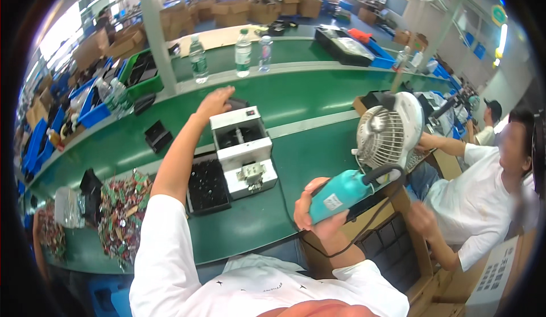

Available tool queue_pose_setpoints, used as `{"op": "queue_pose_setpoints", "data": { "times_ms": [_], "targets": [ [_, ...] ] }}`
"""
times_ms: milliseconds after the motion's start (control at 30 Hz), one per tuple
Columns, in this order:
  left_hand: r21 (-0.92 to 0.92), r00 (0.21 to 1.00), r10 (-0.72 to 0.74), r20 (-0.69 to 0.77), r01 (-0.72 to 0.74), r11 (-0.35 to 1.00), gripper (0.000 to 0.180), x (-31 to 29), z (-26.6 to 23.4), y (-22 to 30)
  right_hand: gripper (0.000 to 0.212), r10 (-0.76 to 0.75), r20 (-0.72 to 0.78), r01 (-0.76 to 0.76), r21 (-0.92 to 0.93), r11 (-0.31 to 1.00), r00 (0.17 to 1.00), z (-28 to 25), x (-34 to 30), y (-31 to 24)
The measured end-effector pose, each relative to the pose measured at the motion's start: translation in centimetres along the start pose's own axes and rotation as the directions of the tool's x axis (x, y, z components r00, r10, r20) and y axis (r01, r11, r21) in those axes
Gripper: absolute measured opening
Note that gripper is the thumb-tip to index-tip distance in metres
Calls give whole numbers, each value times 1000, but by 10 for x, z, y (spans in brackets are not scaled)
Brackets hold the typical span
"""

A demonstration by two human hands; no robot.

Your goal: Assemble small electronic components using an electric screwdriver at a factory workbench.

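Observation:
My right hand (319, 210) is closed round a teal cylindrical thing (340, 195) with a pale label and a black end; I cannot tell whether it is a bottle or a tool. A thin black cord (364, 231) loops down from near its black end. My left hand (216, 102) reaches to the far left corner of a white box-shaped machine (244, 151), fingers stretched out over a black thing (236, 104) that it partly covers. A metal fixture (251, 173) sits on the machine's near side. Beside the machine lies a black tray (208, 185) holding small bits.
A heap of small mixed parts (122, 220) lies left on the green bench (250, 226). A white fan (381, 135) stands at right, near a seated person (478, 203). Several bottles (243, 54) stand on the back ledge. An open carton (392, 243) with black blocks sits below right.

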State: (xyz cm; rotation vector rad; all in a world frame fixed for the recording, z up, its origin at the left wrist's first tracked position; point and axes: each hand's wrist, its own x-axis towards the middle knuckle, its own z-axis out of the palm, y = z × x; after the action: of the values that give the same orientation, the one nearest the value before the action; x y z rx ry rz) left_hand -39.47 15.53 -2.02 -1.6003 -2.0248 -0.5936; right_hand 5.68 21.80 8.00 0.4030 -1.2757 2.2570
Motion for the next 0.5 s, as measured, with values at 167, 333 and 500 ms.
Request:
{"op": "queue_pose_setpoints", "data": {
  "times_ms": [167,333,500],
  "targets": [
    [101,806,-375,458,372,923,32,14,-39,25,68,45,-8,-44,52,998,999,-2,-3,3],
    [-442,869,-493,36,456,772,13,2,-163,46,69,31,-54,-32,-12,999,998,-8,-6,-2],
    [-686,856,-511,-80,325,651,15,-50,-241,176,51,-2,-10,1,-17,1000,1000,14,29,14]
  ]
}}
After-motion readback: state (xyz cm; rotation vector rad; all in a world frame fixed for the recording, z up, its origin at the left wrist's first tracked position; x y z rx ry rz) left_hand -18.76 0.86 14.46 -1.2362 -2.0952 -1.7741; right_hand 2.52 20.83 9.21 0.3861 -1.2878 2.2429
